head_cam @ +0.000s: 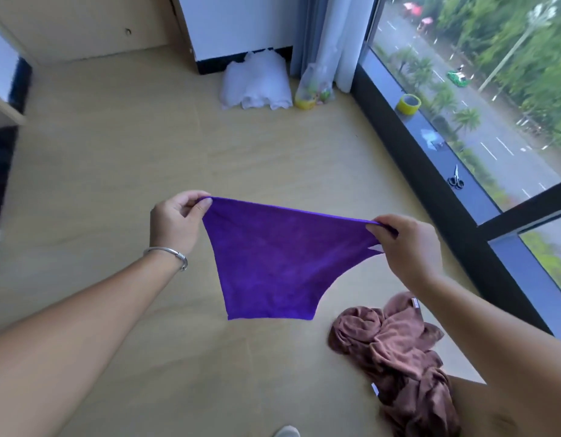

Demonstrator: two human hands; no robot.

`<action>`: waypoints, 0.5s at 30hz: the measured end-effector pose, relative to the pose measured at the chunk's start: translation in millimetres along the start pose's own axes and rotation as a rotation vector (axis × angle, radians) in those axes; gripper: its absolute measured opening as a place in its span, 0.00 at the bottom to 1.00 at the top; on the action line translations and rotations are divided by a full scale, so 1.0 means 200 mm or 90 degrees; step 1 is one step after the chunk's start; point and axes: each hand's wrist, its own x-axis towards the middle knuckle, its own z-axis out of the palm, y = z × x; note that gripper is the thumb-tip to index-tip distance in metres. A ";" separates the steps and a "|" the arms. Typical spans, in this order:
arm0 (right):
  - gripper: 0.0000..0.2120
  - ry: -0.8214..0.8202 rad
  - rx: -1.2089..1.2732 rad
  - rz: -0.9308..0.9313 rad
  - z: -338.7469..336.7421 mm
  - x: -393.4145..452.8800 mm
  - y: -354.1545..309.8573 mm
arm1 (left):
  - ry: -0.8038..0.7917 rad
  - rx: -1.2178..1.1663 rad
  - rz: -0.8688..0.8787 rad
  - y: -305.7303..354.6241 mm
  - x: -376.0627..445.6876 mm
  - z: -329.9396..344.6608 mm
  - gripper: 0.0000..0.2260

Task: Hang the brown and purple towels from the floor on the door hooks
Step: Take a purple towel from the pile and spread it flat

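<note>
The pale wooden floor (115, 159) is filling most of the view, and a long window sill (480, 197) is running along its right side. One brown towel (395, 357) is lying crumpled on the floor at lower right, its heap stretching from near the sill toward the bottom edge. One purple towel (272, 260) is hanging spread in the air above the floor, its top edge running left to right and slanting slightly down toward the right, its body dropping to a narrower bottom hem. The left hand (175, 222) is pinching the towel's upper left corner between thumb and curled fingers, a silver bangle (168, 255) sitting on that wrist. The right hand (408, 244) is gripping the upper right corner. One white bundle (257, 82) is resting by the far wall. On the sill, one yellow tape roll (408, 104) and one pair of scissors (455, 178) are lying well apart.
</note>
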 end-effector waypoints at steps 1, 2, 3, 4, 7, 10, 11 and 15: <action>0.04 -0.002 -0.001 -0.016 0.00 0.02 -0.05 | 0.011 0.000 0.003 0.02 0.01 -0.05 0.05; 0.04 -0.004 -0.005 -0.029 -0.01 0.03 -0.09 | 0.017 0.001 0.005 0.03 0.01 -0.08 0.04; 0.05 -0.012 -0.008 -0.041 -0.01 0.04 -0.13 | 0.025 0.000 0.006 0.04 0.01 -0.12 0.04; 0.06 -0.023 -0.007 -0.053 -0.01 0.03 -0.15 | 0.031 -0.001 0.006 0.04 -0.01 -0.16 0.06; 0.07 -0.061 0.003 -0.086 0.00 -0.03 -0.19 | 0.038 0.011 0.002 0.01 -0.11 -0.26 0.10; 0.07 -0.102 0.001 -0.111 0.01 -0.17 -0.17 | 0.033 0.044 -0.019 -0.06 -0.29 -0.36 0.12; 0.06 -0.119 0.001 -0.113 0.02 -0.23 -0.15 | 0.028 0.059 -0.025 -0.09 -0.37 -0.39 0.12; 0.06 -0.195 0.009 -0.065 0.09 -0.52 0.00 | -0.009 0.121 -0.068 -0.25 -0.73 -0.47 0.13</action>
